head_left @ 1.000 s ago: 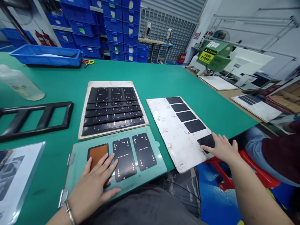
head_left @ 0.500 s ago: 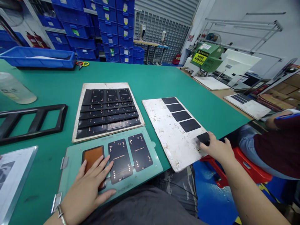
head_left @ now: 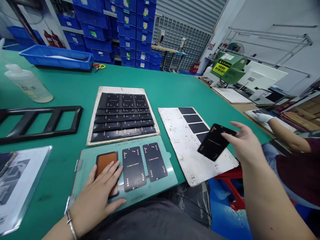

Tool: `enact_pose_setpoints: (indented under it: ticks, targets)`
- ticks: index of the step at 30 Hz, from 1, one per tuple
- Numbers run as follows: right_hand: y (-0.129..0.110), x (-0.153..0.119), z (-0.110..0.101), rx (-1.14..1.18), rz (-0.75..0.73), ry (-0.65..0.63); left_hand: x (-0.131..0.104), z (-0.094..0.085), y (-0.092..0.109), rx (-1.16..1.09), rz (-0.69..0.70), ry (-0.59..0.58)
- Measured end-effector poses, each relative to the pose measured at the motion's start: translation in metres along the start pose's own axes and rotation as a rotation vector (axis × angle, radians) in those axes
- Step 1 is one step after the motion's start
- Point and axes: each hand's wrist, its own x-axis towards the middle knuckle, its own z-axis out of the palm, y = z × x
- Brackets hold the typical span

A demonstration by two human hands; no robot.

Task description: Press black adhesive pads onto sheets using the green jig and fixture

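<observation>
My left hand [head_left: 100,196] lies with its fingers spread on a translucent green jig plate [head_left: 86,155], partly covering a recess with a brown surface [head_left: 106,161]. Two black panels with small copper dots, a middle panel [head_left: 134,170] and a right-hand panel [head_left: 155,163], lie in the plate. My right hand [head_left: 246,143] pinches a similar black panel [head_left: 212,143] by its upper right edge, holding it tilted above a worn white board [head_left: 172,146]. Several black panels [head_left: 198,128] lie in a row on that board, one partly hidden by the held panel.
Behind the jig, a white-edged board [head_left: 120,90] carries overlapping black sheets [head_left: 122,116]. On the left are a black frame [head_left: 47,123], a plastic bottle [head_left: 30,83], a sleeved paper sheet [head_left: 25,186], a blue tray [head_left: 57,56] and scissors [head_left: 98,66]. A co-worker's arm [head_left: 282,133] is at right.
My right hand has lifted the black panel off the white board and turned it so its dotted face shows. My left hand stays on the jig. A co-worker's gloved hand has come into view.
</observation>
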Motion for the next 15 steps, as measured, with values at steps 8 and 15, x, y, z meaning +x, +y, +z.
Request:
enact_pose_setpoints:
  ticks: [8, 15]
  targets:
    - [-0.128, -0.042, 0.144, 0.764, -0.012, -0.726, -0.03, -0.028, -0.015, 0.043, -0.244, -0.116]
    - [-0.173, -0.088, 0.228, 0.834, -0.034, -1.044, -0.053, -0.034, -0.019, -0.023, -0.367, -0.207]
